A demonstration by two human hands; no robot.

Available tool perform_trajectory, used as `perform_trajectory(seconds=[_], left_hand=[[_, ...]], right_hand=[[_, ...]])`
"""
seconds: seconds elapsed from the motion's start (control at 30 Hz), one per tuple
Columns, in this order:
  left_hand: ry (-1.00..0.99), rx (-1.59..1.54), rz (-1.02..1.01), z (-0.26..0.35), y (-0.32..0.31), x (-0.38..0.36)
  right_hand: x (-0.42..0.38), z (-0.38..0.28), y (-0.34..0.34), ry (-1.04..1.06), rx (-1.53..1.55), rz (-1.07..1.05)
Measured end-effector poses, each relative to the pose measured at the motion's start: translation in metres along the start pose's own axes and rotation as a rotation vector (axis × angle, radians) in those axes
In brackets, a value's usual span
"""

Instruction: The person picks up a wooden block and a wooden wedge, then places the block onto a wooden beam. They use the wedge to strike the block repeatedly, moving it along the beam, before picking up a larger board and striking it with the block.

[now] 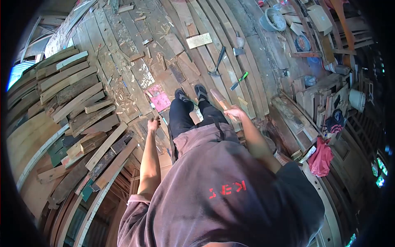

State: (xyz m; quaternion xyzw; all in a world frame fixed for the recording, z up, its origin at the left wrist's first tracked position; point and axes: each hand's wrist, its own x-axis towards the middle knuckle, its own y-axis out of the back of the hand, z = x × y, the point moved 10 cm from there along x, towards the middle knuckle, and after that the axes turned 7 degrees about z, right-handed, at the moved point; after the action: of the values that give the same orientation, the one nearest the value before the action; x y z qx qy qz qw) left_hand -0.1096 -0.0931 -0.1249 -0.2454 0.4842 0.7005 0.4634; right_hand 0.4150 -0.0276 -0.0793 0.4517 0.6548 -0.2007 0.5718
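The right hand (235, 112) grips a long, round-ended wooden piece (220, 99); whether the curled left hand (154, 123) holds anything, I cannot tell.

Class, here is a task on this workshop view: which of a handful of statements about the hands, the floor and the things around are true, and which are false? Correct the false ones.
1. The right hand holds a wooden piece. True.
2. The green-handled tool lies on the pink sheet. False: it lies on the long boards, apart from that sheet.
3. The person's feet are bare. False: they wear dark footwear.
4. The pink sheet lies to the left of the feet. True.
5. The red bag is on the left side of the view. False: it is on the right side.
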Motion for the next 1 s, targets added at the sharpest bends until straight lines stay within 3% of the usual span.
perform_trajectory(seconds=[0.07,0.23,0.33,0.53,0.8,1.0], left_hand=[[0.005,0.002,0.014,-0.003,-0.005,-0.015],[0.015,-0.042,0.053,-0.021,-0.025,-0.042],[0.040,-0.038,0.005,-0.031,-0.047,-0.047],[-0.004,-0.034,0.029,-0.033,-0.051,-0.039],[-0.101,-0.193,0.145,-0.024,0.020,-0.052],[0.041,-0.405,0.162,-0.117,0.052,-0.086]], right_hand=[[0.049,0.060,0.008,-0.004,-0.033,0.034],[0.008,0.084,0.044,-0.078,-0.050,0.088],[0.060,0.151,0.032,-0.026,0.037,0.084],[0.020,0.142,0.030,-0.058,0.097,0.026],[0.012,0.108,0.012,-0.043,0.043,-0.004],[0.017,0.044,-0.010,0.035,-0.194,-0.026]])
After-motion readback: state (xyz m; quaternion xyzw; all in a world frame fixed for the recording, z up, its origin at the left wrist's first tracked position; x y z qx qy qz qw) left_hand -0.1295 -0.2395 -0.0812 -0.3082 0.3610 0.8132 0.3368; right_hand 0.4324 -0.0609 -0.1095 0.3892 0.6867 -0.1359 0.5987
